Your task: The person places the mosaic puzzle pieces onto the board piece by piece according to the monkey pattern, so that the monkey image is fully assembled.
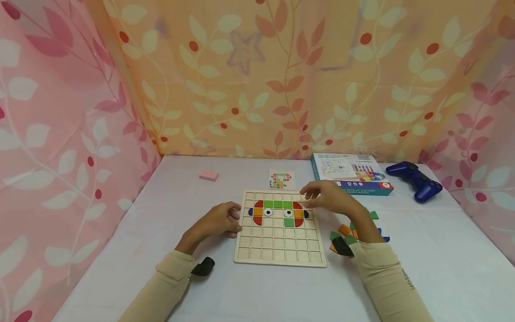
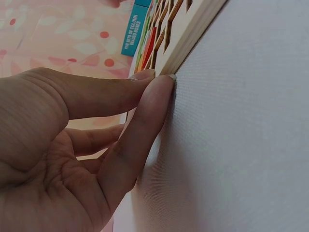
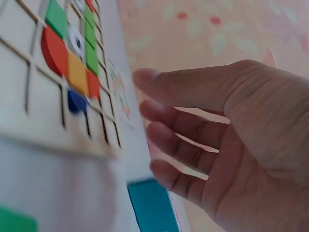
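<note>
A wooden grid board [image 1: 279,243] lies flat on the table, with coloured tiles forming a face-like pattern in its upper rows. My left hand [image 1: 217,220] is at the board's left side; in the left wrist view, the thumb and a finger [image 2: 154,104] pinch the board's edge close to the cloth. Above the upper right corner, my right hand [image 1: 331,197] has loosely bent fingers with nothing between them. The right wrist view shows its thumb [image 3: 193,87] apart from the other fingers, beside the board. Two round eye tiles [image 1: 288,212] sit among red, orange, green and blue pieces.
Loose coloured tiles [image 1: 344,229] are scattered right of the board, partly under the right forearm. A small pattern card [image 1: 281,180] lies behind the board. A pink block [image 1: 208,175] is at the back left, a flat box [image 1: 342,167] and a blue game controller [image 1: 414,181] at the back right.
</note>
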`<action>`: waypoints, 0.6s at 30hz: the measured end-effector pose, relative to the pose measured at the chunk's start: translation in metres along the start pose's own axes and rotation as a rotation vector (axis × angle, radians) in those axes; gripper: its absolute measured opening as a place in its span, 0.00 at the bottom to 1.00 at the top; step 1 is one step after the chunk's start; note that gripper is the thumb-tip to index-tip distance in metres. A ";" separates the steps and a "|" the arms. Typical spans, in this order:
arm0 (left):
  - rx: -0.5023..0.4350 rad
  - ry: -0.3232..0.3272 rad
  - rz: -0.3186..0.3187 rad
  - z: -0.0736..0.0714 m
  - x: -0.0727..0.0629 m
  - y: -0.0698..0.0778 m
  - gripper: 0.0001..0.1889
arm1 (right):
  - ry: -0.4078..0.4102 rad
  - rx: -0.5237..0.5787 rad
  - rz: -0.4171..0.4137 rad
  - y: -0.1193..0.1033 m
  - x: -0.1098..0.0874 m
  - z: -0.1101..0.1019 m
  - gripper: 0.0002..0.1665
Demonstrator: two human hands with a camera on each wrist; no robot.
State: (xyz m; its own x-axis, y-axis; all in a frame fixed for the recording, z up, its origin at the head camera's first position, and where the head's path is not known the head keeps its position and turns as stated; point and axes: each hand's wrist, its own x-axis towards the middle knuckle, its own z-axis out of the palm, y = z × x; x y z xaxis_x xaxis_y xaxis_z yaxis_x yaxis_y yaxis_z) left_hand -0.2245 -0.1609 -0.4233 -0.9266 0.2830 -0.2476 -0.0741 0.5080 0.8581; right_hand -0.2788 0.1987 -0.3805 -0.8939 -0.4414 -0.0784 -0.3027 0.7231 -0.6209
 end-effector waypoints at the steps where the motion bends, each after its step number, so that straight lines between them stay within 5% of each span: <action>1: -0.001 -0.003 0.003 0.000 0.000 0.000 0.33 | 0.001 0.000 0.020 0.004 -0.002 -0.004 0.23; 18: 0.003 -0.003 0.016 0.000 -0.001 0.000 0.33 | 0.015 0.041 0.183 0.070 -0.043 -0.055 0.26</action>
State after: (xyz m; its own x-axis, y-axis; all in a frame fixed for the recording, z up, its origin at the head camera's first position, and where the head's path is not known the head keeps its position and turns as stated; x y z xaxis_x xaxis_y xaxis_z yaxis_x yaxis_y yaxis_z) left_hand -0.2241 -0.1613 -0.4230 -0.9266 0.2933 -0.2353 -0.0584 0.5060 0.8606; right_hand -0.2795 0.2978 -0.3782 -0.9378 -0.2960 -0.1816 -0.1208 0.7685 -0.6284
